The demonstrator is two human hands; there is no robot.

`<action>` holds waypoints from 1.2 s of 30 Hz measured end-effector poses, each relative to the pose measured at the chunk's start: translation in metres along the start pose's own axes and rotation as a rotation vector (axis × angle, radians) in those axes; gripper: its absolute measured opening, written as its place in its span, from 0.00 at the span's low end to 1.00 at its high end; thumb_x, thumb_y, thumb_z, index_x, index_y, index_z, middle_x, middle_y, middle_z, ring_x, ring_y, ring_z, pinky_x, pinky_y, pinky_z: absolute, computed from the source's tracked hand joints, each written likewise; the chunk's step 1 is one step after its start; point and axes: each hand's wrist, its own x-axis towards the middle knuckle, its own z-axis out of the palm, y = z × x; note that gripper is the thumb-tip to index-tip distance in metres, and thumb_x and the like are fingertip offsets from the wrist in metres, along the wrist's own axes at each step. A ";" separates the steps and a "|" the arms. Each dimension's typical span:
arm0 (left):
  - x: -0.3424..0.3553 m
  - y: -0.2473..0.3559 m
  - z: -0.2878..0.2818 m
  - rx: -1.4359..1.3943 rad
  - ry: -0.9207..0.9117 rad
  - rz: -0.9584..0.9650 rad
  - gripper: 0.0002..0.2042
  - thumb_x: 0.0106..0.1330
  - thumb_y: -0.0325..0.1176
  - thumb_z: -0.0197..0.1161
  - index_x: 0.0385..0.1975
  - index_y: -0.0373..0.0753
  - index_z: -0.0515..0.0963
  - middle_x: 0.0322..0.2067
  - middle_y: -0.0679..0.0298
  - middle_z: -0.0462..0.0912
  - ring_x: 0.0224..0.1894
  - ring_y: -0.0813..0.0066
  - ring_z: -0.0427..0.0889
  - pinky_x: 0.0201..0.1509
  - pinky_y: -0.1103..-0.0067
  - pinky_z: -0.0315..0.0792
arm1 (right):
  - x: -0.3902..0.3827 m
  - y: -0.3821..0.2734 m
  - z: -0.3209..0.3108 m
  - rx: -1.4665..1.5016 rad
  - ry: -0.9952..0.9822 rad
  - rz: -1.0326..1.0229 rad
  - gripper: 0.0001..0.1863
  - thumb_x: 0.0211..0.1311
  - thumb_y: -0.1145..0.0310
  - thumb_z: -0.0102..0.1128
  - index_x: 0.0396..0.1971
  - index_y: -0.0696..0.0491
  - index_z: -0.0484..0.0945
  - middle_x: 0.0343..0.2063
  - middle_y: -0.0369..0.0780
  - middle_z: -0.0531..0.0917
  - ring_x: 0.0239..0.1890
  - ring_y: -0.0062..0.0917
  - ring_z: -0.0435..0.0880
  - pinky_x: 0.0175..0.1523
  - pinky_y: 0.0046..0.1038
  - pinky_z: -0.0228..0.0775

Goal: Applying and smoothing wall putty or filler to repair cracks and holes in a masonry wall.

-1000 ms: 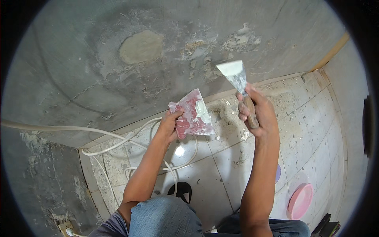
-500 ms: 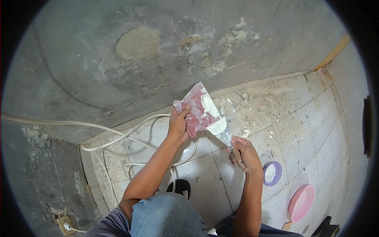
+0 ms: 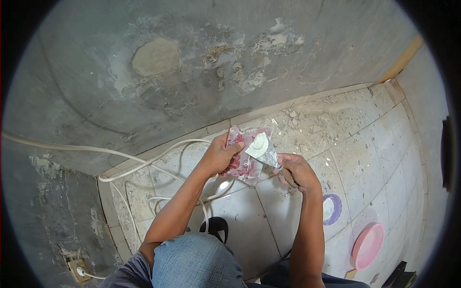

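My left hand (image 3: pixel 217 156) grips a translucent red plastic spreader (image 3: pixel 234 169) smeared with white, its thumb lying across the face. In my right hand (image 3: pixel 301 174) is a putty knife (image 3: pixel 270 158), fingers wrapped round its handle. The knife's blade lies over the spreader's right part; whether they touch, I cannot tell. A lump of white putty (image 3: pixel 259 143) sits on the blade. Both tools are held above the tiled floor, close to the foot of the grey wall (image 3: pixel 158 101).
A smooth round patch (image 3: pixel 155 56) and flaking plaster (image 3: pixel 278 42) mark the wall. Plaster crumbs (image 3: pixel 319 126) litter the tiles. At the right stand a purple bowl (image 3: pixel 338 210) and a pink basin (image 3: pixel 369 246). A pale hose (image 3: pixel 115 152) loops at left; a plug (image 3: pixel 80 271) sits in a socket.
The spreader has turned in my left hand and now lies lower. The knife has moved up and left from the spreader's lower edge, and putty now sits heaped on its blade.
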 end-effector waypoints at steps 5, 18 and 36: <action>-0.012 0.021 -0.006 0.337 -0.097 0.000 0.07 0.64 0.34 0.55 0.31 0.36 0.72 0.20 0.70 0.72 0.22 0.85 0.70 0.27 0.83 0.66 | 0.012 -0.004 0.002 0.051 -0.044 -0.072 0.17 0.64 0.66 0.54 0.48 0.62 0.75 0.22 0.38 0.80 0.15 0.19 0.73 0.20 0.19 0.65; 0.001 -0.003 -0.041 -0.289 0.224 -0.026 0.03 0.65 0.28 0.57 0.33 0.38 0.72 0.24 0.70 0.72 0.21 0.83 0.71 0.25 0.82 0.70 | 0.027 -0.084 0.096 0.405 0.000 -0.341 0.21 0.66 0.65 0.51 0.55 0.61 0.67 0.28 0.37 0.79 0.19 0.21 0.75 0.22 0.21 0.70; 0.002 0.001 -0.060 -0.596 0.193 -0.079 0.04 0.64 0.26 0.56 0.36 0.35 0.75 0.30 0.61 0.80 0.29 0.71 0.82 0.32 0.75 0.80 | 0.014 -0.157 0.200 0.552 0.259 -0.372 0.11 0.66 0.72 0.43 0.44 0.61 0.67 0.30 0.42 0.73 0.26 0.24 0.74 0.29 0.28 0.75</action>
